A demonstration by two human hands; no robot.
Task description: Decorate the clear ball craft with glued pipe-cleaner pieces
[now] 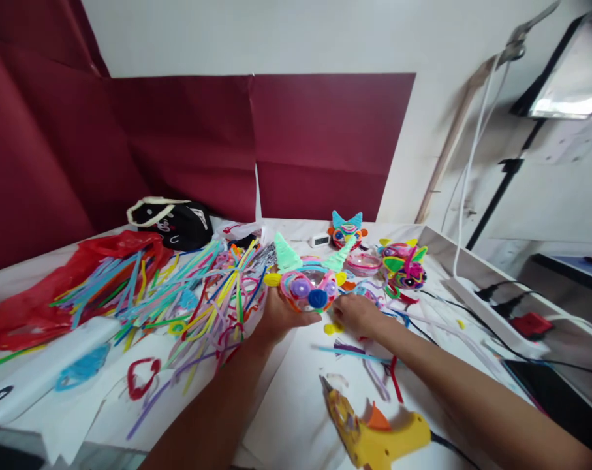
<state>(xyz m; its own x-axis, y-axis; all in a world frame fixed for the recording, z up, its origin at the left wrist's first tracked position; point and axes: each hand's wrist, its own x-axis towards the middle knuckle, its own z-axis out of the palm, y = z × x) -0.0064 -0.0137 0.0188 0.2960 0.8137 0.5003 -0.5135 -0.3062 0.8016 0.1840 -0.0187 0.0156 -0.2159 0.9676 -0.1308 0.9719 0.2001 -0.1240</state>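
My left hand (280, 313) is wrapped round the lower left side of a pipe-cleaner animal head (303, 264), holding it upright above the white paper. The head has mint-green pointed ears, yellow side pieces, purple eyes and a dark blue round nose. Just right of it, my right hand (357, 313) reaches low to the table with its fingers bunched together; what they pinch, if anything, is hidden. Small yellow round pieces (333, 328) lie right beside those fingertips. Nearer to me, a yellow hot glue gun (374, 431) rests on the paper, its nozzle pointing away.
Loose pipe cleaners (227, 281) spread over the left side, some in a red plastic bag (104, 254). Behind stand a black pouch (178, 225) and a blue-eared pipe-cleaner head (347, 230). A colourful pipe-cleaner figure (406, 264) and power strip (496, 316) are right.
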